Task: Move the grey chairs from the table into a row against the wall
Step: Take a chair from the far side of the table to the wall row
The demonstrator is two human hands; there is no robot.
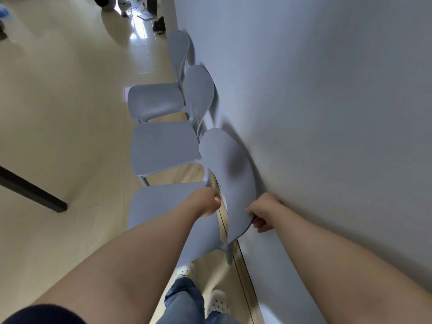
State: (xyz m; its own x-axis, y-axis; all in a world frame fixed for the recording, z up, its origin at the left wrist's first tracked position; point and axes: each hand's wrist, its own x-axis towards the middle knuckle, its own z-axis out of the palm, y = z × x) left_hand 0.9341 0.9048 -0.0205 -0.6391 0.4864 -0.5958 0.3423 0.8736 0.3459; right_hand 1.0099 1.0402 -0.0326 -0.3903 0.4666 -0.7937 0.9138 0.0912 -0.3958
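Left hand (207, 203) and right hand (261, 211) apparently grip chair (229, 174).

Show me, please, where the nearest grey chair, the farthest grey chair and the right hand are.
nearest grey chair (229, 174): head view, its backrest.
farthest grey chair (155, 101): head view, its seat.
right hand (262, 212): head view, its back.

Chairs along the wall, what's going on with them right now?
A person holds the nearest chair by its backrest, close against the wall. The left hand grips the backrest's room-side edge and the right hand grips its wall-side edge. A middle chair and a far chair already stand side by side along the same wall, seats facing the room.
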